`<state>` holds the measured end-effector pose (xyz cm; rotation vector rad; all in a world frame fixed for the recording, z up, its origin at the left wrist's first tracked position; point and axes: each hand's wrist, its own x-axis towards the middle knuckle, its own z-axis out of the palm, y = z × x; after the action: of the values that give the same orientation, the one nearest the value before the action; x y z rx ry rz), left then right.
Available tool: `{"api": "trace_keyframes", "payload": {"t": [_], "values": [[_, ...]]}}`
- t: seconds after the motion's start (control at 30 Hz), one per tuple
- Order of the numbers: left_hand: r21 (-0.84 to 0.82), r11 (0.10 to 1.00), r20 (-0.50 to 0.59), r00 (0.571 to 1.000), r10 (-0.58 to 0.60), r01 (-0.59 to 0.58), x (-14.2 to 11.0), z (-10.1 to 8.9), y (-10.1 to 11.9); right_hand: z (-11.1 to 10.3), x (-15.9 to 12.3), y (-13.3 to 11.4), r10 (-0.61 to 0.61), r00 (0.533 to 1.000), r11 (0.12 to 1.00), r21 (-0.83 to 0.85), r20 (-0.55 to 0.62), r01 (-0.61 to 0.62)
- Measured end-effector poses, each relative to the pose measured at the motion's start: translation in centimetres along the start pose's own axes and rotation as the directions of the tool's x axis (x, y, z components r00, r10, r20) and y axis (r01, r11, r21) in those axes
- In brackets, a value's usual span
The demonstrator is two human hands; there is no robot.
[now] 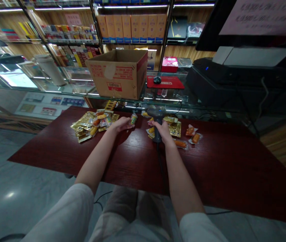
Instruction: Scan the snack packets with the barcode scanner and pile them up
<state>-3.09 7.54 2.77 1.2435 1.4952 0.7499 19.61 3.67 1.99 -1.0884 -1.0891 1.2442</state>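
My left hand (122,124) is closed around a small snack in a clear and green printed wrapper (133,118), held just above the table. In my right hand (163,129) is a black handheld barcode scanner (155,112), gripped by its handle, its cord running down toward me. Left of my left hand lies a pile of snack packets (87,120), gold ones mixed with sausages in clear film. Behind and beside the scanner are more gold packets (175,128), partly hidden by it. A wrapped sausage (180,144) lies just right of my right wrist.
Two small wrapped snacks (195,138) lie farther right on the dark red table (132,164). On the glass counter behind stand an open cardboard box (116,79), a mouse on a red mat (170,82) and black checkout equipment (220,80). Stocked shelves line the wall.
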Motion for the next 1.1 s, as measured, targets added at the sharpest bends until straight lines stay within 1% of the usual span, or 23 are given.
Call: {"api": "trace_keyframes", "payload": {"t": [0.03,0.1,0.13,0.2,0.27,0.33,0.43,0.6,0.73,0.83,0.93,1.03,1.1], "values": [[-0.059,0.998,0.022,1.000,-0.004,0.005,-0.9,-0.9,-0.4,0.2,-0.3,-0.2,0.034,0.998,0.998,0.043,0.060,-0.037],[-0.306,0.952,0.082,0.997,0.005,0.021,-2.4,-2.6,-1.2,0.8,-0.9,-0.5,0.107,0.978,0.990,0.075,0.180,-0.122],[-0.388,0.921,0.093,0.995,0.021,0.017,-3.1,-3.4,-1.5,1.1,-1.3,-0.6,0.134,0.963,0.986,0.064,0.232,-0.153],[-0.459,0.888,0.085,0.995,0.058,-0.013,-3.9,-4.7,-1.9,1.8,-1.9,-0.8,0.162,0.935,0.983,0.036,0.317,-0.182],[-0.433,0.901,0.065,0.995,0.075,-0.040,-4.2,-5.6,-2.0,2.5,-2.5,-0.7,0.166,0.911,0.982,0.023,0.378,-0.188],[-0.382,0.923,0.069,0.994,0.081,-0.049,-4.4,-6.2,-1.9,3.2,-2.8,-0.6,0.176,0.893,0.979,0.022,0.415,-0.203],[-0.364,0.931,0.123,0.988,0.089,-0.038,-4.5,-6.7,-1.9,3.7,-2.9,-0.3,0.188,0.878,0.972,0.046,0.441,-0.231],[-0.301,0.953,0.170,0.980,0.098,-0.043,-4.6,-6.5,-2.1,3.9,-2.9,0.0,0.154,0.878,0.964,0.127,0.452,-0.235],[-0.263,0.962,0.207,0.971,0.124,-0.067,-4.5,-6.3,-2.4,3.9,-3.0,-0.1,0.150,0.871,0.962,0.136,0.468,-0.238],[-0.159,0.982,0.225,0.965,0.139,-0.104,-4.5,-6.1,-2.4,4.0,-3.1,-0.2,0.160,0.860,0.961,0.123,0.485,-0.249],[-0.026,0.987,0.216,0.963,0.160,-0.158,-4.8,-5.9,-2.1,4.1,-3.1,-0.2,0.169,0.852,0.957,0.125,0.496,-0.262],[0.030,0.980,0.222,0.957,0.184,-0.195,-5.2,-5.7,-1.8,4.1,-3.0,0.0,0.175,0.846,0.955,0.123,0.504,-0.271],[0.065,0.974,0.239,0.951,0.196,-0.217,-5.3,-5.6,-1.5,4.0,-2.9,0.0,0.170,0.853,0.960,0.113,0.494,-0.257]]}}
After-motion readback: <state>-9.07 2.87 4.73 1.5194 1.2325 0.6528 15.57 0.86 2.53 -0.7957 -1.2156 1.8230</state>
